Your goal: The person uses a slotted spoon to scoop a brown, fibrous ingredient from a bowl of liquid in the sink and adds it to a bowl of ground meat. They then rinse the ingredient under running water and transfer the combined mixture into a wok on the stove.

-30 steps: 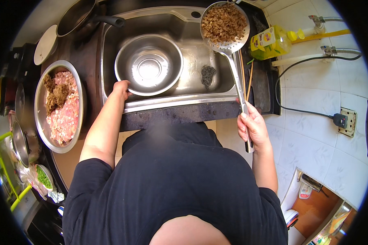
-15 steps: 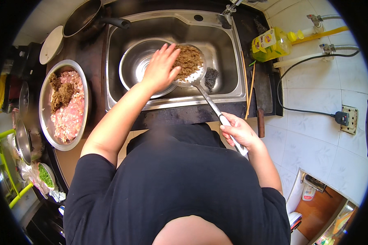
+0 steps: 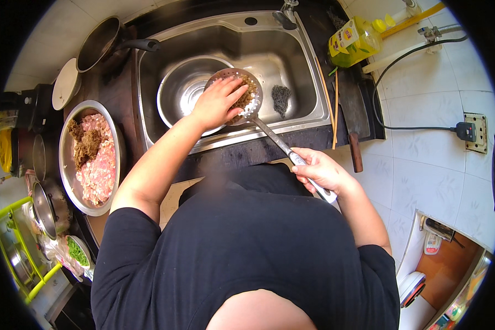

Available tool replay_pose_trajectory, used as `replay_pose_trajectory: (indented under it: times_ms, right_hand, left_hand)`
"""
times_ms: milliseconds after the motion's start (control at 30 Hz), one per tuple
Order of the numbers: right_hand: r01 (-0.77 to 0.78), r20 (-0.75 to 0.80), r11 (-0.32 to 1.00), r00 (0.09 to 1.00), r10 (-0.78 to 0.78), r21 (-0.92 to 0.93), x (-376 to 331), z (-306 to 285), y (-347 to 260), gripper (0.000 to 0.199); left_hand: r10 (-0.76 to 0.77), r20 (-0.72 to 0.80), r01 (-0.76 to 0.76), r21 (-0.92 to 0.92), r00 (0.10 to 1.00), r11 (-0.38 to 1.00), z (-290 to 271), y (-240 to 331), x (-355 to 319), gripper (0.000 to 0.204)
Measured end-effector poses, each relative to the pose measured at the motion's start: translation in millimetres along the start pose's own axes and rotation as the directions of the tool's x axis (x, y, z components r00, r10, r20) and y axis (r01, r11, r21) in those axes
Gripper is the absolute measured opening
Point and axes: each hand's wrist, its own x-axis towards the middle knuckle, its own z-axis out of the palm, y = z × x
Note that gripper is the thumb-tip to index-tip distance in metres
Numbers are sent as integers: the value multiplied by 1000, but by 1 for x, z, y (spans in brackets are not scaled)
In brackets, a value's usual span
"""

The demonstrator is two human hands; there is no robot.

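Left arm stretched forward, the left hand (image 3: 218, 104) lies palm-down, fingers extended, on brown crumbs (image 3: 252, 89) in the skimmer (image 3: 225, 73) over the steel bowl's (image 3: 175, 88) edge; the right hand (image 3: 317, 169) curls round its handle (image 3: 275, 138).

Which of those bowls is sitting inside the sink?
The round steel bowl, partly hidden behind the perforated ladle. The metal bowl of pink mince and the small bowl of chopped greens stand left of the sink.

It's a kitchen, all right: steel sink (image 3: 294, 71) below a tap (image 3: 285, 16), skimmer (image 3: 272, 135) over it, frying pan (image 3: 97, 44) alongside, raw mince (image 3: 98, 170) in a bowl (image 3: 68, 170)!
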Motion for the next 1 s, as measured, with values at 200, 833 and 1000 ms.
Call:
replay_pose_trajectory:
  times_ms: [200,833,1000]
  right_hand:
    - [24,8,1000,1000,-24,-17,1,5,-10,22]
    - [45,-27,998,999,-46,-31,-2,-2,-7,40]
    - [43,-4,998,999,-43,-56,-2,3,-12,40]
  left_hand:
    - [47,28,-48,62,999,997,8,-3,6,49]
    - [-54,32,55,-63,998,996,-9,-26,-28,58]
    - [-8,-85,17,112,996,994,-12,-15,0,59]
